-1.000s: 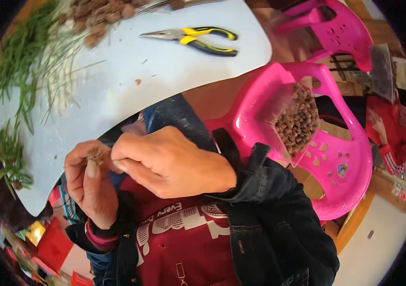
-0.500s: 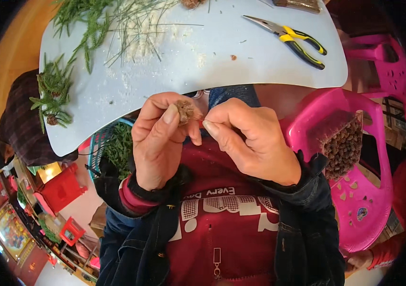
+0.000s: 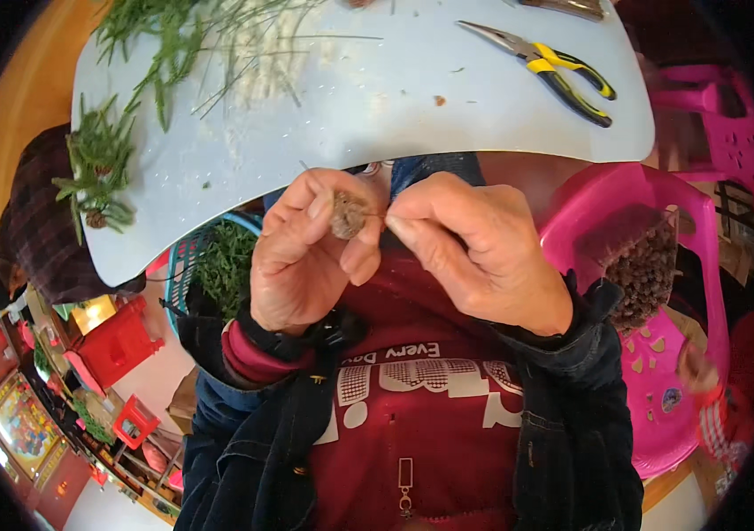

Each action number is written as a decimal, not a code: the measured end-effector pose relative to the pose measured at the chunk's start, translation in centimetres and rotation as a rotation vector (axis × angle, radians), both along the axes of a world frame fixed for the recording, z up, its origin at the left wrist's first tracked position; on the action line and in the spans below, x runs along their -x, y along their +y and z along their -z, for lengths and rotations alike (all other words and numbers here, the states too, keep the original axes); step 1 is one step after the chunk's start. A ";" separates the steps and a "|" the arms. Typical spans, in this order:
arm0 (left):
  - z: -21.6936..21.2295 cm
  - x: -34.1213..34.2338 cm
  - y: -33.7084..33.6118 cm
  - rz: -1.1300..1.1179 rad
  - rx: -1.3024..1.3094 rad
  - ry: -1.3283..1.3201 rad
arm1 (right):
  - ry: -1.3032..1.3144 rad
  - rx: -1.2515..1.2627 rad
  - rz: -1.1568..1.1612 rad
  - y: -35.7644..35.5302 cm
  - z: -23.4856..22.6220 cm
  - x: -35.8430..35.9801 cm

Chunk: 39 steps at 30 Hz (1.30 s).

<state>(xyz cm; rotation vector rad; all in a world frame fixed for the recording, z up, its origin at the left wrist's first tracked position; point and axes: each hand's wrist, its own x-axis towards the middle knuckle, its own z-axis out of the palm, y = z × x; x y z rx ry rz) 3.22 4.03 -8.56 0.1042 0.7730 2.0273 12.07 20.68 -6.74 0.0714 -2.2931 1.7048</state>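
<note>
Both hands have drifted slightly toward the near edge of the table since half a second ago, and the pliers now sit further right in view; the grip itself looks unchanged.

I see my left hand [image 3: 302, 257] curled closed around a small brown pine cone [image 3: 348, 215], pinched between thumb and forefinger just above the chest. My right hand [image 3: 479, 252] is touching it from the right, its fingertips [image 3: 403, 226] pressed together on what seems to be a thin wire or stem at the cone; too fine for me to tell which.

On the pale table [image 3: 377, 106] beyond lie green pine sprigs [image 3: 107, 168] at far left and yellow-handled pliers [image 3: 558, 71] at far right, well apart from the hands. A pink plastic chair [image 3: 669, 372] on the right carries a clear bag of brown cones [image 3: 647, 274].

To do this step well, I judge the left pinch should stay firm and low on the cone so it cannot spin, while the right fingers work close to the scales, keeping tension even and the piece held up in clear sight.
</note>
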 end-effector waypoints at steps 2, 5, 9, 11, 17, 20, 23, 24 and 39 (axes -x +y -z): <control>0.1 0.0 0.3 0.050 -0.044 -0.025 | 0.025 -0.001 0.027 -0.2 0.0 0.1; -0.7 0.2 0.0 0.040 0.148 0.323 | 0.023 -0.016 0.054 0.1 -0.5 -0.8; -1.0 -0.6 0.1 0.021 0.180 0.384 | 0.038 -0.163 0.064 -0.2 -0.4 -1.3; -0.9 -0.5 0.4 -0.043 0.146 0.329 | 0.013 -0.251 0.072 -0.4 -0.5 -1.3; -0.8 -0.4 0.0 0.004 0.059 0.389 | 0.037 -0.267 0.092 -1.0 -1.4 -1.9; -0.8 -0.4 -0.6 0.010 0.046 0.408 | 0.036 -0.308 0.089 -1.4 -1.9 -2.0; -1.2 -0.7 -1.4 -0.037 0.115 0.409 | 0.039 -0.352 0.070 -1.9 -2.3 -2.0; -1.4 -0.8 -1.7 -0.046 0.121 0.410 | 0.046 -0.359 0.074 -2.1 -2.3 -2.0; -1.6 -1.7 -2.3 0.077 0.054 0.351 | -0.012 -0.375 -0.034 -1.5 -2.9 -3.6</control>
